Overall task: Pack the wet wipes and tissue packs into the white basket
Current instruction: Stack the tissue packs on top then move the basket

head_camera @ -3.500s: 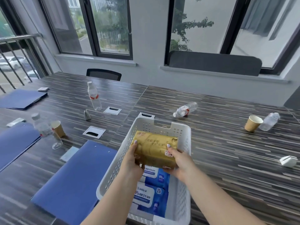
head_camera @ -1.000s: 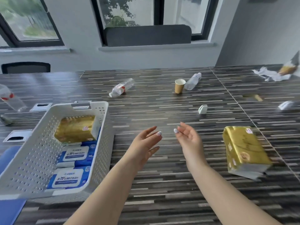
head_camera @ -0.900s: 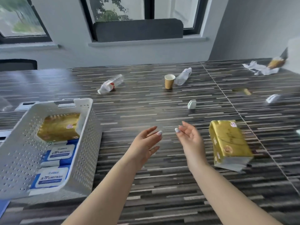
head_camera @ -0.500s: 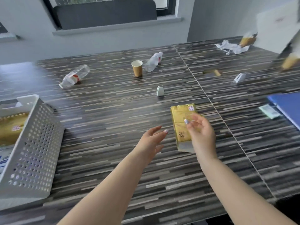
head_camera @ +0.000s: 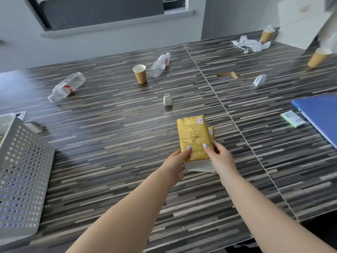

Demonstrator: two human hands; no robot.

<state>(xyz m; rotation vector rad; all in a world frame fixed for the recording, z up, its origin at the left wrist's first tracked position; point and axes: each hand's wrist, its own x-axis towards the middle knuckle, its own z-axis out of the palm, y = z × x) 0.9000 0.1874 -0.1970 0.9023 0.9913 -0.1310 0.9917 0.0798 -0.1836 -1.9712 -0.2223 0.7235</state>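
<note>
Both our hands were on the gold tissue pack (head_camera: pixel 193 136) out on the striped table (head_camera: pixel 109 161). Our left hand (head_camera: pixel 176 166) gripped its near left corner, thumb on top; our right hand (head_camera: pixel 221 160) gripped the near right corner the same way. A second gold pack (head_camera: pixel 211 133) peeked out just beneath it on the right. The white basket (head_camera: pixel 21 179) sat well apart at the far left edge, something blue showing through its holes. Beyond the pack stood a paper cup (head_camera: pixel 140 73), with a clear bottle (head_camera: pixel 160 64) lying just beside it.
</note>
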